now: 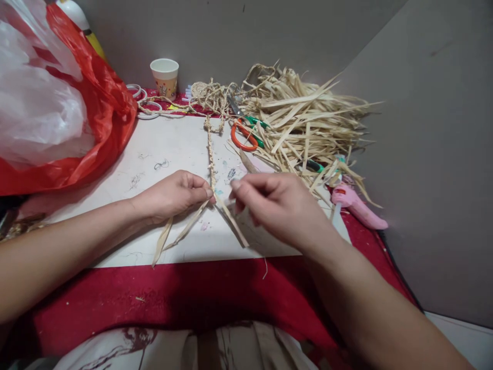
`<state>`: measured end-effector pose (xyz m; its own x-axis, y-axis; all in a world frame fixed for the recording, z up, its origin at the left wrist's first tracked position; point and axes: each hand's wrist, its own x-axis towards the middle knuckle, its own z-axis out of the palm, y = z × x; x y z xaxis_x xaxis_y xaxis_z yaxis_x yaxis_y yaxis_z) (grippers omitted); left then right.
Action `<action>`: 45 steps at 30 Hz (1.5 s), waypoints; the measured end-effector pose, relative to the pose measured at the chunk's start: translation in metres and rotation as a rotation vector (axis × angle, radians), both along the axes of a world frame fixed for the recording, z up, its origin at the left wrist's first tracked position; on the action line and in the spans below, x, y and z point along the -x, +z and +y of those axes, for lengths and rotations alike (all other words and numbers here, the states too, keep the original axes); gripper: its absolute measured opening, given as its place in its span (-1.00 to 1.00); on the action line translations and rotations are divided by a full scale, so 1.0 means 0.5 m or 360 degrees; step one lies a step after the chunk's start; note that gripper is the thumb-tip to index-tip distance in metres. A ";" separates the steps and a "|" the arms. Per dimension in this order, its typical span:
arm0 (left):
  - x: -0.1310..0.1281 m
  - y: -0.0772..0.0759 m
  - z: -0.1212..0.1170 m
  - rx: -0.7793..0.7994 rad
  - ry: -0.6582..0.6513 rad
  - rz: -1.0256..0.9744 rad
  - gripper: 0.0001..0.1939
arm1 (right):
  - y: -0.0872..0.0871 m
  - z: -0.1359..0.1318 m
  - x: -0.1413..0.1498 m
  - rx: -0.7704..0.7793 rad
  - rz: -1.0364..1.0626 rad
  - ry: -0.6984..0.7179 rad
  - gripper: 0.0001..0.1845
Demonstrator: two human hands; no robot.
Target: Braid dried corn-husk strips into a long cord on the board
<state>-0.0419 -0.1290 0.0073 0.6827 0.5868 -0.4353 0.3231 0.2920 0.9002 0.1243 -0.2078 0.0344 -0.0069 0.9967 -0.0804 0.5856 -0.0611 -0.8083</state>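
A thin braided straw cord runs down the white board. My left hand pinches its lower end between thumb and fingertip. Below that grip, loose flat straw strands fan out to the left, and one straw strand slants down to the right. My right hand is just right of the cord, with its fingers curled and thumb drawn in toward the index finger. Its fingertips are slightly blurred, and whatever may be between them is hidden.
Behind my right hand lies a heap of dry straw strips, with orange-and-green scissors beside it. A pink glue gun rests at right. A paper cup stands at the back. A red plastic bag bulges at left.
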 end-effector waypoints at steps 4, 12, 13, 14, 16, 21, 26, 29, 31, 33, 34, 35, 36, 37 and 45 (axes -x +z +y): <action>0.002 0.000 0.004 0.0023 -0.0069 -0.0072 -0.83 | -0.034 0.032 -0.015 0.0227 0.0350 0.0035 -0.69; -0.007 0.013 -0.004 -0.0012 -0.0104 -0.0058 -0.85 | -0.087 0.047 -0.008 0.0557 0.0861 0.0376 -0.59; -0.006 0.013 -0.003 -0.0036 -0.0115 -0.0053 -0.84 | -0.087 0.046 -0.008 0.0616 0.0970 0.0375 -0.60; -0.004 0.013 -0.002 -0.0065 -0.0130 -0.0042 -0.84 | -0.086 0.046 -0.009 0.0673 0.1063 0.0376 -0.61; -0.001 0.013 0.001 -0.0135 -0.0164 -0.0009 -0.85 | -0.082 0.047 -0.010 0.0749 0.1203 0.0364 -0.66; 0.005 0.011 0.007 -0.0457 -0.0278 0.0090 -0.81 | -0.076 0.055 -0.011 0.0880 0.1381 0.0272 -0.74; 0.002 0.005 -0.004 -0.0860 -0.0290 0.0246 -0.74 | -0.075 0.057 -0.002 0.0984 0.1418 0.0172 -0.66; 0.001 0.008 -0.009 -0.0993 -0.0333 0.0333 -0.72 | -0.073 0.053 0.009 0.0915 0.1285 0.0090 -0.70; 0.001 0.016 -0.008 -0.1078 -0.0410 0.0403 -0.72 | -0.073 0.050 0.016 0.0832 0.1187 0.0054 -0.73; 0.002 0.027 -0.007 -0.1206 -0.0476 0.0518 -0.73 | -0.074 0.048 0.021 0.0779 0.1127 0.0031 -0.73; 0.003 0.033 -0.007 -0.1288 -0.0498 0.0590 -0.73 | -0.075 0.048 0.022 0.0768 0.1112 0.0018 -0.73; 0.004 0.038 -0.009 -0.1377 -0.0509 0.0662 -0.73 | -0.076 0.048 0.023 0.0761 0.1105 -0.0001 -0.73; 0.004 0.042 -0.012 -0.1462 -0.0518 0.0726 -0.72 | -0.077 0.048 0.023 0.0757 0.1104 -0.0021 -0.73; 0.004 0.045 -0.016 -0.1541 -0.0526 0.0777 -0.72 | -0.078 0.049 0.023 0.0755 0.1105 -0.0042 -0.73; 0.001 0.023 -0.069 -0.2021 -0.0740 0.1120 -0.78 | -0.071 0.046 0.025 0.0803 0.1175 -0.0087 -0.73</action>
<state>-0.0424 -0.1634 0.0189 0.7820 0.6096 -0.1296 0.6219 -0.7769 0.0983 0.1117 -0.1846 -0.0013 -0.1838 0.8444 -0.5031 -0.0871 -0.5238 -0.8474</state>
